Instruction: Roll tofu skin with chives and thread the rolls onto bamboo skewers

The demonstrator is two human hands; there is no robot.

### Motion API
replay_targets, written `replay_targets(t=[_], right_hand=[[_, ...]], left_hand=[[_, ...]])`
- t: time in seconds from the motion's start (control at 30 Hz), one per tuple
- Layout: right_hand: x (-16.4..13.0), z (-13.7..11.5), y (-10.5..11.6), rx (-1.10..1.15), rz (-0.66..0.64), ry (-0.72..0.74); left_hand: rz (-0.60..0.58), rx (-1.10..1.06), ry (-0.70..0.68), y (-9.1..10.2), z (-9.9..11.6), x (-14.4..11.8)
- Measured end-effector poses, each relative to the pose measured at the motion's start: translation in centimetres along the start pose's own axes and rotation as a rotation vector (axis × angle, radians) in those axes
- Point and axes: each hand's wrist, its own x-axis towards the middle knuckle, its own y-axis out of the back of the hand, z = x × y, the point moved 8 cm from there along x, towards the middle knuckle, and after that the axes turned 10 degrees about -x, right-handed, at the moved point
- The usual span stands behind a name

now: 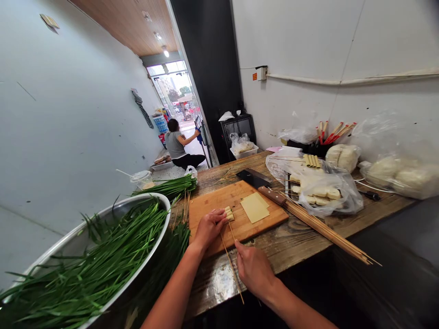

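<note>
Left hand grips small pale-yellow rolls on rectangular tan wooden board, right hand pinches thin tan wooden skewer; risk: off-angle push could split a roll or jab the left hand

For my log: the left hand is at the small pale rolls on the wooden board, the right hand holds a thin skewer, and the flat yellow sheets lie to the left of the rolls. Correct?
Not quite: in the head view the flat yellow sheets lie to the right of the small pale rolls, not the left. The rest stands.
</note>
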Motion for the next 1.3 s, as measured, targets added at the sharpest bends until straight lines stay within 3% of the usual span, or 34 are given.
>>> replay_targets(t=[1.07,1.3], right_hand=[[1.5,0.1,0.6,-0.072,-0.032,-0.01],[1.6,0.0,1.2,-0.112,-0.018,0.011]], left_hand=[[0.01,-0.008,0.002,-0.2,-0.7,0.0],[-0.012,0.069,-0.008,-0.2,0.1,0.0]])
